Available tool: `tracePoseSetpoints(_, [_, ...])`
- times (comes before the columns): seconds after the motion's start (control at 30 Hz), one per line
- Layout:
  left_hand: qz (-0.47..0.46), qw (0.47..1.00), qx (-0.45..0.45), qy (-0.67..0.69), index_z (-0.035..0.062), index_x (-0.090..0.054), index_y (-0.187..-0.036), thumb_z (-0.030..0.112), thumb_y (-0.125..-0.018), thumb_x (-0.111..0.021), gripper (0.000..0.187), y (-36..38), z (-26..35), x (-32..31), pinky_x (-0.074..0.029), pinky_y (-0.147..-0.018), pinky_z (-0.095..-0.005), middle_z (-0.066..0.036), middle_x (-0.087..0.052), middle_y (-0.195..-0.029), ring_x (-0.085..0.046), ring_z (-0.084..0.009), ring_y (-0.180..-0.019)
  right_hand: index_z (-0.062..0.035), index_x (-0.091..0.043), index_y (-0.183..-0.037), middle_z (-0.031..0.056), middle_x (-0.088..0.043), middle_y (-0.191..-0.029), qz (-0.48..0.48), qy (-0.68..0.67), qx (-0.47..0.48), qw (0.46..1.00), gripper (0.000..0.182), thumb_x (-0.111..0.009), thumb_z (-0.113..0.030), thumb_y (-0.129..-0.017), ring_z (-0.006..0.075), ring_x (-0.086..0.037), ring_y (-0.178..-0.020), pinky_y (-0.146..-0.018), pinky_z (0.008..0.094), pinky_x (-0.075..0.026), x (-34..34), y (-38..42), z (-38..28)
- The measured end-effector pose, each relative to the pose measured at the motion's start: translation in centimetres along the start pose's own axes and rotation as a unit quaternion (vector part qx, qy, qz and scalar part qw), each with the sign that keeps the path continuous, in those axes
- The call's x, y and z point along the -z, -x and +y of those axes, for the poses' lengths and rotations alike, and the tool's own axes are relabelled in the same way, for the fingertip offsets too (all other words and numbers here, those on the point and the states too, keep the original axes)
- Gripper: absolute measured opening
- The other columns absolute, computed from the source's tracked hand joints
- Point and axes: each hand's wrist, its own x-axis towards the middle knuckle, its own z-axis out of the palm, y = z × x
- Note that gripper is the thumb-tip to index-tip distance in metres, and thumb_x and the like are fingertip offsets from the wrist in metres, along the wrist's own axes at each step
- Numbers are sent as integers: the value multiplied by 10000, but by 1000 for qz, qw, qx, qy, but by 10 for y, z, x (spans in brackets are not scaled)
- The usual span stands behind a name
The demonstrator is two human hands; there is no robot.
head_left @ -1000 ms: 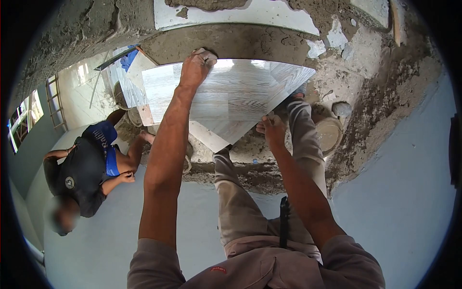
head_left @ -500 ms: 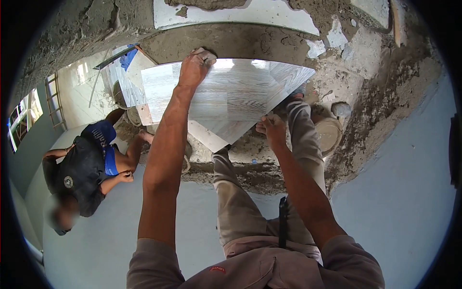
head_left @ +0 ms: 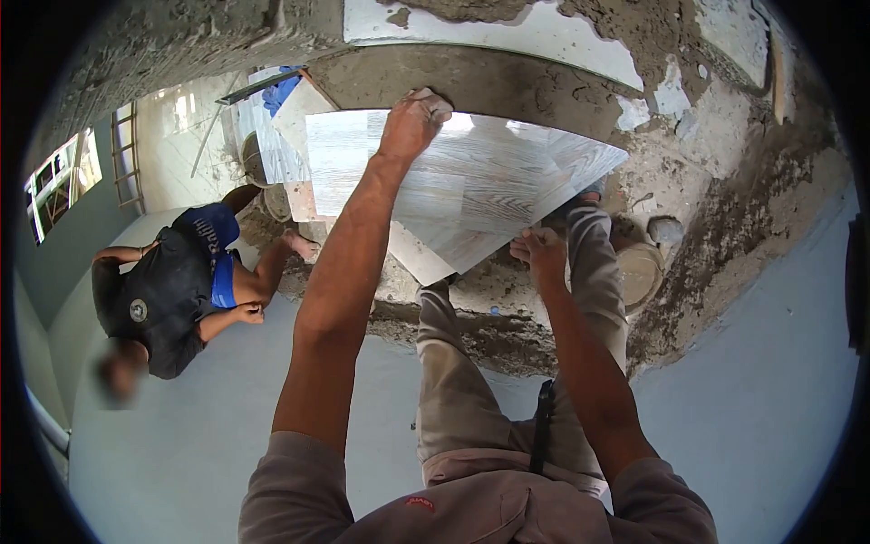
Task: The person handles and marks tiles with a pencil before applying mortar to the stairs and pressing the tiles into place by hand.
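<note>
A glossy tile with a pale grey wood-plank pattern (head_left: 426, 195) spans the space in front of me, its near corner pointing toward my legs. My left hand (head_left: 417, 122) is closed over the tile's far edge, knuckles up, with the fingertips hidden. Just off the near right edge of the tile is my right hand (head_left: 541, 249), its fingers curled in; what they may hold does not show. Wet grey mortar (head_left: 408, 77) lies beyond the far edge.
A co-worker in a dark shirt (head_left: 149, 295) crouches at left. A round bucket (head_left: 639, 276) stands right of my leg near a grey stone (head_left: 666, 229). Across the mortar is a white slab (head_left: 494, 41). Rough rubble (head_left: 725, 236) borders the blue-grey wall (head_left: 761, 363).
The view has shifted, so the scene sits further right. My right hand has drawn slightly away from the tile's near edge. My left hand stays at the far edge.
</note>
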Motion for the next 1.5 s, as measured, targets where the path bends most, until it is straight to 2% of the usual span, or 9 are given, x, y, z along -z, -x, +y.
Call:
tracePoseSetpoints(0.5, [28,998,-49,-42,92,-634,-823,229,-748,-636,157,22,-89,65,-458,-726,-359,-62,-616,-821,-581,-266,-791,89,-510,-898,159,-592,-775,17,11,4,1000,196,-563,-91,-844,213,-627,-668,-578,295,-564,1,-4,2])
tracePoseSetpoints(0.67, [31,997,27,-61,80,-638,-822,185,-744,-638,131,31,-104,85,-441,-757,-357,-82,-624,-823,-576,-275,-820,88,-507,-904,163,-590,-794,8,8,-1,1000,204,-572,-95,-839,211,-627,-677,-592,294,-564,2,-4,2])
tracePoseSetpoints(0.8, [55,997,28,-56,87,-644,-853,196,-758,-621,147,35,-110,86,-431,-776,-364,-91,-627,-841,-566,-289,-832,88,-506,-907,163,-590,-795,16,3,8,1000,210,-576,-98,-836,208,-626,-678,-597,293,-562,1,-5,5])
tracePoseSetpoints(0.97, [2,995,7,-98,78,-630,-926,197,-778,-602,192,35,-89,75,-386,-858,-402,-90,-612,-941,-530,-281,-956,80,-509,-905,159,-591,-795,1,18,25,1000,216,-580,-112,-838,205,-624,-682,-605,295,-559,2,-4,4])
tracePoseSetpoints(1.03, [52,986,-101,-122,80,-611,-981,190,-793,-601,218,35,-64,55,-404,-841,-378,-109,-597,-972,-546,-286,-919,75,-509,-896,155,-593,-791,7,34,29,999,213,-579,-118,-840,200,-623,-679,-602,292,-558,2,-2,2])
tracePoseSetpoints(1.1, [40,990,-96,-97,97,-599,-1020,175,-785,-610,248,31,-33,32,-391,-874,-379,-96,-585,-1012,-542,-273,-946,72,-508,-886,148,-592,-781,4,18,18,1000,210,-580,-121,-841,192,-618,-663,-599,290,-555,1,-3,3])
tracePoseSetpoints(1.17, [22,993,-90,-67,65,-604,-974,176,-789,-600,215,20,-6,11,-395,-876,-389,-133,-587,-998,-548,-299,-941,67,-495,-898,147,-590,-787,-5,20,26,999,239,-588,-145,-838,194,-619,-667,-605,294,-556,3,-4,6])
tracePoseSetpoints(1.23, [46,991,-58,-109,72,-615,-893,197,-801,-575,160,12,13,-8,-407,-833,-398,-96,-570,-930,-545,-276,-892,62,-482,-909,145,-587,-793,-13,22,32,999,269,-596,-170,-835,197,-620,-670,-612,298,-557,4,-4,5])
tracePoseSetpoints(1.5, [17,992,-33,-119,54,-611,-884,244,-823,-556,207,4,16,-6,-402,-799,-415,-112,-567,-905,-525,-316,-894,59,-501,-903,148,-585,-807,-7,40,36,999,220,-570,-143,-848,202,-621,-708,-620,300,-554,2,-3,3])
